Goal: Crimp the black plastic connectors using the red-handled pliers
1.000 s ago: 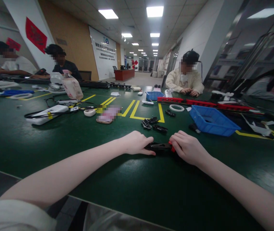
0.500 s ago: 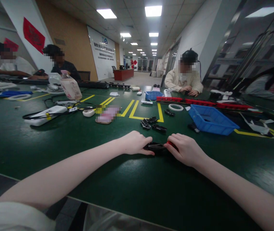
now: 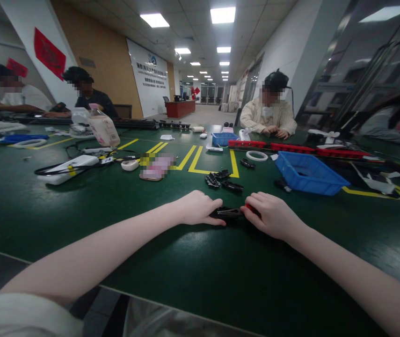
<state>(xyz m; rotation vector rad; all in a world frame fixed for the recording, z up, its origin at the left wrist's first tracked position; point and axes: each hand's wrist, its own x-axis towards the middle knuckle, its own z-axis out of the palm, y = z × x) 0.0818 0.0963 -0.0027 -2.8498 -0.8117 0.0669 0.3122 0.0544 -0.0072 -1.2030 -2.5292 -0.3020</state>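
My left hand (image 3: 202, 208) is closed, with thumb and fingers pinching the left end of a small black part (image 3: 228, 213) low over the green table. The part looks glossy and elongated; its exact kind I cannot make out. At its right end, my right hand (image 3: 268, 216) is curled round a small red object (image 3: 253, 209), mostly hidden by the fingers. The right fingertips come close to the black part; whether they touch it is unclear. Just beyond my hands lie similar black parts (image 3: 233, 186), several of them in a loose cluster.
A blue bin (image 3: 312, 180) stands at the right, with a white tape ring (image 3: 257, 156) near it. Farther left are a phone (image 3: 157, 167), a white device with a black cable (image 3: 68, 169) and a bottle (image 3: 104, 127). A person (image 3: 269, 112) sits opposite; others sit at the left.
My right hand has shifted very slightly up and to the right, with the red object in it. The left hand keeps its pinch on the black part.
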